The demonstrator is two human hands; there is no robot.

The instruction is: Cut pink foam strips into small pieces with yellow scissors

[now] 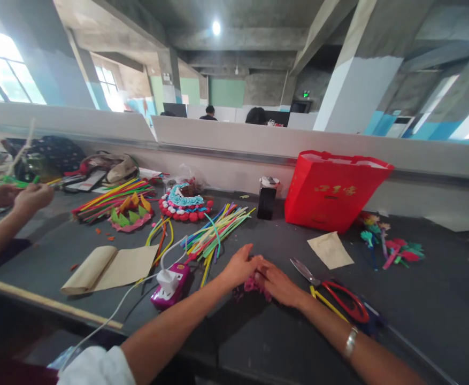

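My left hand (240, 266) and my right hand (279, 282) meet at the fingertips low over the dark table. Small magenta pieces (254, 284) lie in a little heap below and between them, partly covered by my fingers. The left fingers are stretched out; those of the right lie fairly straight across the heap. Whether either hand pinches a piece cannot be made out. To the right of my right hand lie red-handled scissors (348, 302) with a yellow strip (326, 303) beside them. A bundle of coloured pipe cleaners (218, 232) lies beyond my left hand.
A red bag (334, 192), a phone (266, 203) and a brown paper square (330, 250) are farther back. A purple power strip (172, 286) with a white cable and a paper roll (93, 270) lie left. Another person's hands (31, 198) work at far left.
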